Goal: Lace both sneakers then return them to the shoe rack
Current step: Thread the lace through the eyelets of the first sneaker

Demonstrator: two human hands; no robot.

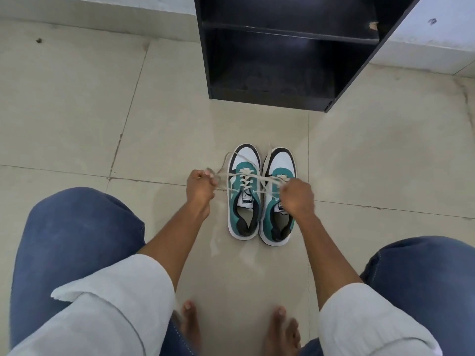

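Observation:
Two teal, white and black sneakers stand side by side on the tiled floor, toes pointing away from me. The left sneaker (243, 201) has a cream lace (245, 176) crossed through its eyelets. My left hand (200, 187) grips one end of that lace, pulled out to the left of the shoe. My right hand (297, 195) grips the other end, stretched across and above the right sneaker (279, 163), hiding part of its tongue. The right sneaker's own lacing is mostly covered.
A black shoe rack (285, 47) with open shelves stands on the floor beyond the sneakers, against a white wall. My knees in blue jeans flank the view and my bare feet (239, 330) rest on the tiles below the shoes.

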